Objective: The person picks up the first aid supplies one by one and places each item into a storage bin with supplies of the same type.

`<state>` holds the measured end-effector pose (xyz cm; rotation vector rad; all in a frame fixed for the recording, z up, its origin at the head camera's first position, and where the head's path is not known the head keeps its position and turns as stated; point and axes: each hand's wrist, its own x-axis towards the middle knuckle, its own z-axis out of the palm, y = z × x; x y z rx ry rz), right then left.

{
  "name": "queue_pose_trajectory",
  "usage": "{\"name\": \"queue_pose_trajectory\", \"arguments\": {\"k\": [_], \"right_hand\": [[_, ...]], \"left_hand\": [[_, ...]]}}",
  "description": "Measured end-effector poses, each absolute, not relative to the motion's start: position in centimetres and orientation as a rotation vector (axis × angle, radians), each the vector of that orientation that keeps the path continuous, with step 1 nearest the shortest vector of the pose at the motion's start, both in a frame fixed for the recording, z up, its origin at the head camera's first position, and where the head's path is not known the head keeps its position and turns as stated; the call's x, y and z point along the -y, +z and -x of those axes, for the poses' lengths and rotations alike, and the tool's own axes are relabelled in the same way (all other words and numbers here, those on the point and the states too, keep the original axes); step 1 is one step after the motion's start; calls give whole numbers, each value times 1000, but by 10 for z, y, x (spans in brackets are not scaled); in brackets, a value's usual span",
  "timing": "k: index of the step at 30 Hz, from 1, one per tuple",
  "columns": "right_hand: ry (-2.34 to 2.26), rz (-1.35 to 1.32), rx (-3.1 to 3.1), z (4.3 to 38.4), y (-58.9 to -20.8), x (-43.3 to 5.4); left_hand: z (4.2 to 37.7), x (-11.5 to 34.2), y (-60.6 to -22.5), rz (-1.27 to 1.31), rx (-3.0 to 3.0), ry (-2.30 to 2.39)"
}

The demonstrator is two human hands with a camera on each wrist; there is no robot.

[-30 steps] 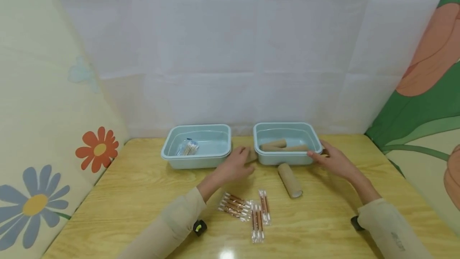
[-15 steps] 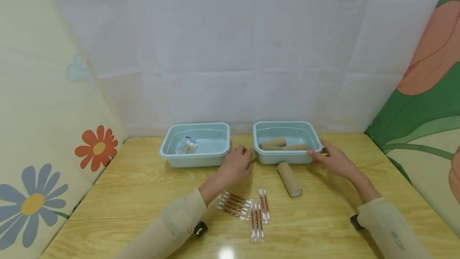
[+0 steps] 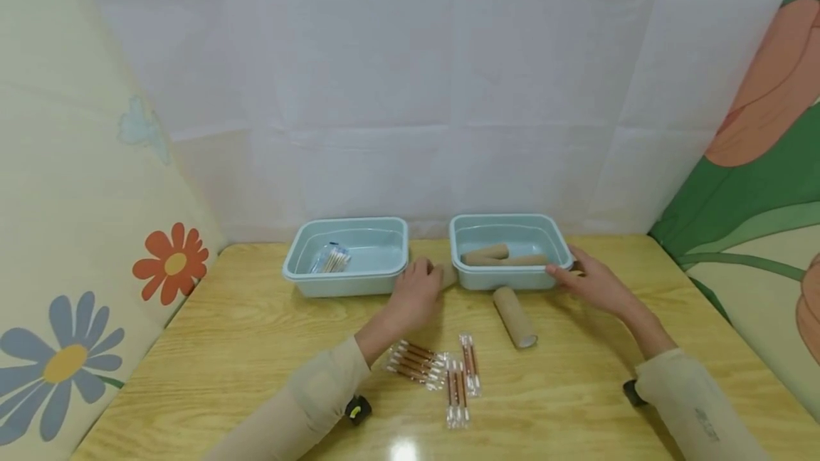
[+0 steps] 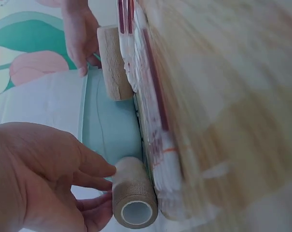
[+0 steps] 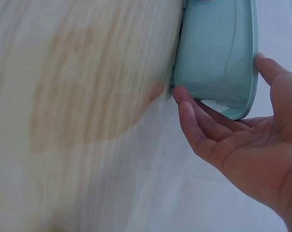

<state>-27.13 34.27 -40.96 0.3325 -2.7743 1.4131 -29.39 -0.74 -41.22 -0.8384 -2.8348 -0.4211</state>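
Note:
In the head view my left hand (image 3: 415, 296) is low in the gap between two pale blue bins, at a tan bandage roll (image 3: 450, 276) on the table. The left wrist view shows its thumb and fingers against the side of that roll (image 4: 134, 193), whose white core faces the camera; some fingertips are hidden. My right hand (image 3: 596, 279) grips the right end of the right bin (image 3: 506, 279), thumb at the rim and fingers along the outer wall (image 5: 213, 58). Several tan bandage rolls (image 3: 490, 256) lie in this bin. Another bandage roll (image 3: 515, 317) rests before it.
The left bin (image 3: 349, 286) holds a clear packet of cotton swabs (image 3: 332, 259). Nearer on the wooden table (image 3: 256, 347) lie clear packs of brown-stemmed swabs (image 3: 416, 363), (image 3: 458, 393). A white sheet (image 3: 365, 91) hangs behind, with flowered cloths on both sides.
My left hand has shifted slightly left, its thumb drawn in closer to the fingers. The right hand stays on the bin's end. The whole head view has drifted slightly.

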Motion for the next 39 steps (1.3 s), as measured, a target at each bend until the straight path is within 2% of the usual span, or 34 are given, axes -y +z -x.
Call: {"name": "queue_pose_trajectory", "arguments": {"k": [7, 15, 39], "right_hand": [[1417, -364, 2769, 270, -408, -343], [1408, -364, 2766, 269, -407, -342], [1405, -334, 2791, 269, -406, -342]], "left_hand": [[294, 7, -414, 840, 2808, -349], [295, 11, -413, 882, 2849, -522], [301, 14, -414, 722, 2893, -751]]}}
